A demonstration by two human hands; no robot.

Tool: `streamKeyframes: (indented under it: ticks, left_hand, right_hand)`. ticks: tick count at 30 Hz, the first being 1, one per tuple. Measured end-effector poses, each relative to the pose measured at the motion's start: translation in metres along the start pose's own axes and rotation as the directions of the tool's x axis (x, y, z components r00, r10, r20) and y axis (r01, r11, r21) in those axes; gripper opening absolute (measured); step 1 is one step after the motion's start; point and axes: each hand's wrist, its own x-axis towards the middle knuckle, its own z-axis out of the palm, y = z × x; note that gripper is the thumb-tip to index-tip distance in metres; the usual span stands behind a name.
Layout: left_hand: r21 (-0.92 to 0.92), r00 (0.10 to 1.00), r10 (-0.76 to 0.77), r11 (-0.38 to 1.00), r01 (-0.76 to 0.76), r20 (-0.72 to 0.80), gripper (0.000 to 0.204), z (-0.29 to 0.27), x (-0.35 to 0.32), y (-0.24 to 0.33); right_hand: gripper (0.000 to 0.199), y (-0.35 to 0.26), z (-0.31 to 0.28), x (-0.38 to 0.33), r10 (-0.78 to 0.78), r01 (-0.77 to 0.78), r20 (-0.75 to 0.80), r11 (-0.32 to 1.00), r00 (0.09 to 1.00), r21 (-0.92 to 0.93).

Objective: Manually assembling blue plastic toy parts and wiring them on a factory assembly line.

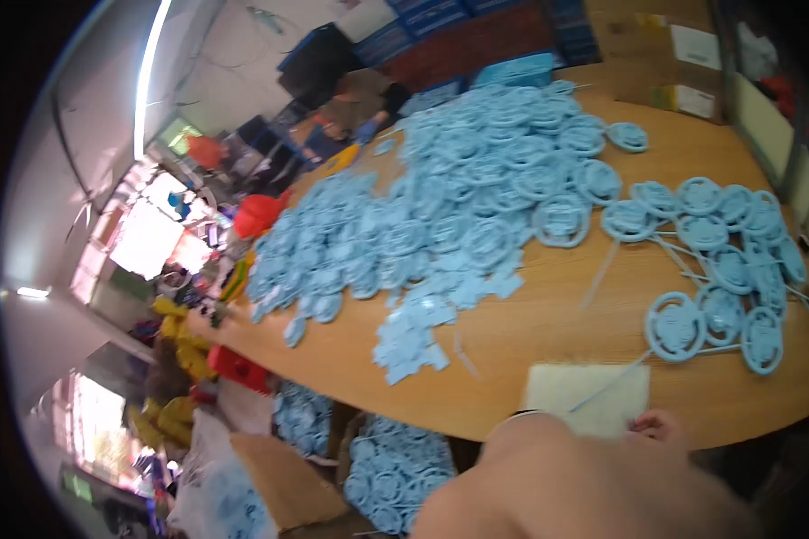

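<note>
Close in front, a large blur of bare skin fills the bottom edge; it seems to be my left hand or forearm (530,458), its fingers hidden. Beside it, the curled fingertips of my right hand (658,425) show at the edge of a pale yellow card (548,386). Whether anything is between them is too small to make out. Across the card runs a thin light blue strip (611,386), leading up to a light blue plastic ring piece (675,327). More such rings (731,269), some with thin strips, lie clustered at the right of the table.
A big heap of light blue plastic pieces (485,171) covers the far and left part of the wooden table (548,328). Cartons (656,54) stand at the far right. Below the table edge, a box holds more blue pieces (395,472). Another person (360,103) is at the far side.
</note>
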Motion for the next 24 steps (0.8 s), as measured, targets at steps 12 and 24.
streamKeyframes:
  ticks: [12, 24]
  left_hand:
    - [-0.276, 0.956, 0.056, 0.951, -0.139, -0.288, 0.016, 0.021, -0.035, -0.069]
    - [-0.1, 0.957, 0.003, 0.994, -0.034, -0.29, 0.019, 0.028, -0.027, -0.037]
  right_hand:
    - [0.021, 0.005, 0.018, 0.01, -0.033, 0.042, 0.201, 0.998, 0.979, -0.042]
    - [0.022, 0.011, 0.011, 0.014, -0.031, 0.042, 0.213, 0.998, 0.976, -0.047]
